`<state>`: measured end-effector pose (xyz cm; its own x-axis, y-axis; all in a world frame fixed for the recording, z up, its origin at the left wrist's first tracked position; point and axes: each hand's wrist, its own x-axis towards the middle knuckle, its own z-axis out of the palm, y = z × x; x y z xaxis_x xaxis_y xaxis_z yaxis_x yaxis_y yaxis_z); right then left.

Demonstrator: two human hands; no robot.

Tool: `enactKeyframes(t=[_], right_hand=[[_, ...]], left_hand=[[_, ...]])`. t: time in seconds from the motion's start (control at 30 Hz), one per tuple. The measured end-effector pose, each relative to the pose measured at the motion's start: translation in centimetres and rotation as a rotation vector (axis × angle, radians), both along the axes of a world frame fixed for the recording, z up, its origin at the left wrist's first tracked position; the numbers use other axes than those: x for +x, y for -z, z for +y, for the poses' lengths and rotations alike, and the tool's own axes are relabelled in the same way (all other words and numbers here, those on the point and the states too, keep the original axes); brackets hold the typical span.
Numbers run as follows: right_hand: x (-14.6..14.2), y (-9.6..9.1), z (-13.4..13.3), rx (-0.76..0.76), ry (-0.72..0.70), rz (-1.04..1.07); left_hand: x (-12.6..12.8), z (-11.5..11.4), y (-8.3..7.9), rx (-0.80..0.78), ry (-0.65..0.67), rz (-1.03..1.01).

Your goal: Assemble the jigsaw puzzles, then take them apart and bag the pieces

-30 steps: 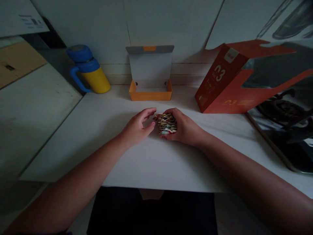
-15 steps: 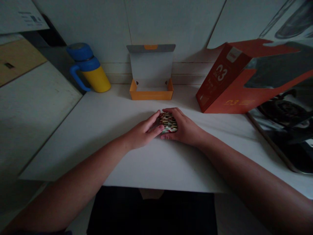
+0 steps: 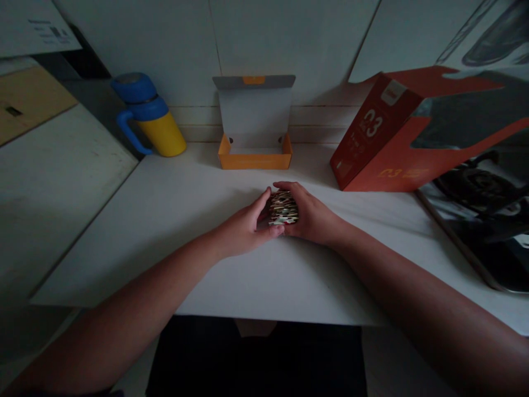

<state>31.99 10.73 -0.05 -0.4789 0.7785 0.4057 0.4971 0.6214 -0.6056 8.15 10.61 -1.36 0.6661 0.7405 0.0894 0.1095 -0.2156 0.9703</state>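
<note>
Between my two hands, on the white counter (image 3: pixel 231 275), is a stack of thin flat packets (image 3: pixel 283 208), their layered edges showing. My right hand (image 3: pixel 312 214) wraps round the stack's right side, fingers at the far end and thumb near the front. From the left, my left hand (image 3: pixel 252 223) curves against it, with the thumb at the near end and a finger at the far left corner. The palms hide part of the stack. Beyond the hands stands a small orange box (image 3: pixel 255 161) with its lid raised.
A blue and yellow jug (image 3: pixel 155 118) stands at the back left. To the right, a large red-orange box (image 3: pixel 372 132) stands beside a black gas stove (image 3: pixel 487 220). The wall closes off the back, and a light-coloured cabinet (image 3: pixel 53 187) borders the left.
My left thumb has shifted toward the near end of the stack, leaving more of the packet edges in view. My right hand has barely moved.
</note>
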Motion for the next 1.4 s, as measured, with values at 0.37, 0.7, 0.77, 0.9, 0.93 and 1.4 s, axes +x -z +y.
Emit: enactKeyframes(t=[0.37,0.7,0.77,0.9,0.93,1.4], right_hand=[[0.9,-0.3,0.2,-0.022,-0.075,-0.05],[1.2,0.0,0.3,-0.117,-0.054,-0.018],[1.3,-0.1,0.2,-0.147,-0.043,-0.033],[1.2,-0.1,0.1,-0.145,-0.026,-0.044],[1.2,-0.1,0.1,-0.135,-0.022,-0.046],[1.0,0.0,0.4,-0.043,0.12,-0.073]], left_hand=[[-0.1,0.4,0.3,0.094,-0.078,0.034],[-0.6,-0.1,-0.1,0.168,-0.086,0.166],[-0.7,-0.1,-0.2,0.183,-0.088,0.187],[-0.8,-0.2,-0.4,0.138,-0.077,0.169],[-0.9,-0.3,-0.5,0.105,-0.051,0.14],[-1.1,0.0,0.0,-0.161,0.053,-0.067]])
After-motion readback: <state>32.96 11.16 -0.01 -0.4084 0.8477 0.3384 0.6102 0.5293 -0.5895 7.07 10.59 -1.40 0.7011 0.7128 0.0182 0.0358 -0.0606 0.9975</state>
